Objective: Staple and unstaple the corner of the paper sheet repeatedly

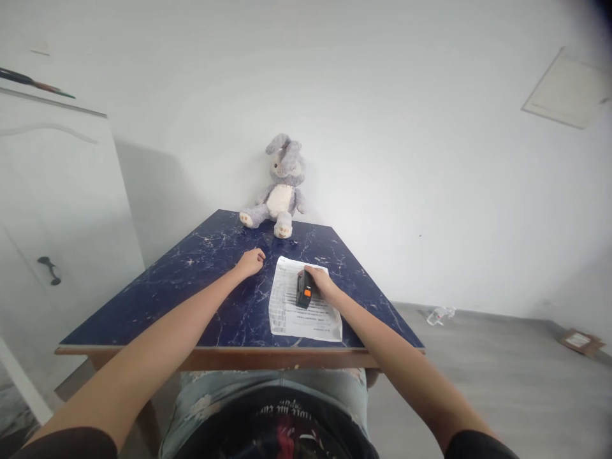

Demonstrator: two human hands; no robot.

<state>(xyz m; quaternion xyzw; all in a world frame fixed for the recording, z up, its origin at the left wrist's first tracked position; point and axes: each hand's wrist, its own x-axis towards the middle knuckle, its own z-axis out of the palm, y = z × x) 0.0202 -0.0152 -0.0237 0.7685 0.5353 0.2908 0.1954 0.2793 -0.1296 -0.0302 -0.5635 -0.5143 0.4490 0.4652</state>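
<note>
Gripping black-orange device (305, 290) on paper (287, 312): R hand (321, 282); L hand (251, 261) curled closed, prob. resting on table (191, 280).

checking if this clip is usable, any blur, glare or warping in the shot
Head view: wide-angle warping slants the cabinet; dark vignette in the top right corner; soft even light, faint shadow beside the cabinet; print on the paper under the device is too soft to read; no strong glare on the table.

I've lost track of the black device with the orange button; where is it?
In the head view the black device sits right of centre on the blue table, on the printed sheet, held by the right hand.
</note>
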